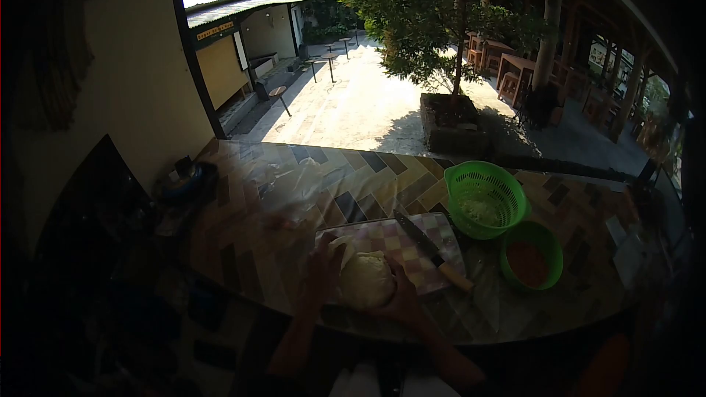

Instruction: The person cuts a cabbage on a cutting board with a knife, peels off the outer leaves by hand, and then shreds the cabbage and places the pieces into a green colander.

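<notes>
A pale round cabbage (366, 281) sits at the near edge of a checkered cutting board (368, 236). My right hand (404, 300) is wrapped around its right side, holding it. At the upper left, a loose leaf (344, 248) stands away from the head, and my left hand (323, 265) grips it, though shade hides most of those fingers. A knife (419, 237) with a wooden handle lies diagonally across the board's right part, the handle pointing toward me and overhanging the edge.
Right of the board stands a green colander (485, 169) with pale shreds inside. Nearer me is a green bowl (559, 254) holding something orange. Clear plastic (287, 187) lies on the patterned tabletop (243, 257). Dark items (184, 180) sit at the left by the wall.
</notes>
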### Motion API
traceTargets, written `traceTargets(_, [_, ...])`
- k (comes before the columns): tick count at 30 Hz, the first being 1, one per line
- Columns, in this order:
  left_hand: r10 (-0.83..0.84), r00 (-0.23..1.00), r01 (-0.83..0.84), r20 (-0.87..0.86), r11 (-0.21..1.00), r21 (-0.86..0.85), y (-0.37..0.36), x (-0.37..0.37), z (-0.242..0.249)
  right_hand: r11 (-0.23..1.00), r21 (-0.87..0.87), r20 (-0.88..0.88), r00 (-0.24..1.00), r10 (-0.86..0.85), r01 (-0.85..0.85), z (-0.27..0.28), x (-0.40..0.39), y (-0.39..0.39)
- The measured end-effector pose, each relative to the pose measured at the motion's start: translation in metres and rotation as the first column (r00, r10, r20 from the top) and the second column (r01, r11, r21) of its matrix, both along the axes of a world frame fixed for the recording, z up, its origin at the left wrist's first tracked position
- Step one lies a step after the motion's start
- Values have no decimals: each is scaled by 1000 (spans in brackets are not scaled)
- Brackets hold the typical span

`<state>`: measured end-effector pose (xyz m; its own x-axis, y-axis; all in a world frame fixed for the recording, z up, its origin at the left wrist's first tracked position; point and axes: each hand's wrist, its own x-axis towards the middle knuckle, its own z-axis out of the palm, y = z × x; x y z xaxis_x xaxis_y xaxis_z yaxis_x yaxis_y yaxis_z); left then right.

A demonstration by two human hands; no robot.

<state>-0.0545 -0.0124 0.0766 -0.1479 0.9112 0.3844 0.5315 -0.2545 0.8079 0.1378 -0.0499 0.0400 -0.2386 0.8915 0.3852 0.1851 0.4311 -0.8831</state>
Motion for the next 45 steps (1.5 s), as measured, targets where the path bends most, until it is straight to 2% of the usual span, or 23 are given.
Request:
traceTargets(2, [66, 997, -68, 30, 994, 87, 4, 1, -7, 1000, 9, -15, 1000, -11, 11, -1, 2, 2])
traceTargets(5, [77, 991, -90, 108, 989, 119, 7, 5, -12, 999, 25, 0, 999, -37, 37, 0, 7, 3])
traceTargets(8, [3, 1000, -3, 2, 1000, -20, 14, 5, -10, 999, 2, 21, 999, -36, 36, 3, 15, 5])
traceTargets(10, [-169, 983, 162, -71, 982, -91, 4, 9, 1, 1000, -21, 29, 1000, -5, 5, 2, 19, 7])
traceTargets(12, [-292, 944, 277, -157, 955, -109, -9, 13, 14, 998, 53, 60, 998, -28, 25, -8, 18, 10])
traceTargets(13, [-279, 951, 261, -131, 956, -137, -14, 15, 15, 995, 89, 75, 996, -40, 33, -11, 17, 10])
traceTargets(15, [-249, 965, 230, -84, 954, -195, -25, 16, 15, 999, 28, 10, 1000, -15, 15, -9, 17, 6])
traceTargets(18, [-122, 984, 168, 127, 872, -460, -46, 14, 20, 1000, 9, -40, 999, -6, 6, -5, 17, 4])
traceTargets(22, [-219, 975, 216, 24, 932, -291, -51, 8, -4, 1000, 13, 19, 1000, 9, -10, -11, 18, 9])
traceTargets(24, [-238, 969, 248, 72, 948, -201, -44, 7, -15, 1000, 8, 123, 992, -30, 29, -3, 15, 9])
traceTargets(27, [-108, 989, 94, -102, 987, -132, -38, 19, -20, 993, 54, 248, 962, -113, 103, -1, 8, 8])
traceTargets(28, [-102, 993, 93, -63, 987, -131, -36, 19, -21, 988, 79, 282, 948, -147, 130, -1, 6, 8])
traceTargets(30, [-89, 996, 90, 16, 987, -133, -31, 18, -22, 979, 135, 225, 957, -181, 153, -4, 3, 7])
traceTargets(34, [-49, 985, 51, 165, 999, -13, -21, 23, -41, 952, 203, 147, 954, -260, 228, -20, -8, 2])
traceTargets(36, [-50, 964, 44, 261, 999, 32, -20, 32, -42, 960, 183, -11, 977, -213, 212, -20, -6, -4])
traceTargets(37, [-134, 906, 92, 400, 988, 121, -17, 32, -47, 964, 175, -90, 978, -189, 202, -18, -4, -6])
traceTargets(39, [-317, 715, 143, 623, 939, 313, -11, 33, -53, 984, 45, -222, 962, -161, 175, -10, -1, -14])
traceTargets(40, [-359, 682, 153, 638, 922, 355, -12, 34, -48, 988, -19, -288, 945, -155, 156, -8, 1, -15])
traceTargets(43, [-276, 862, 150, 426, 940, 307, -8, 28, -38, 981, -47, -357, 914, -191, 186, -3, 6, -9])
traceTargets(45, [-274, 880, 133, 387, 926, 354, 1, 29, -36, 974, -4, -358, 909, -215, 228, 4, 6, -8])
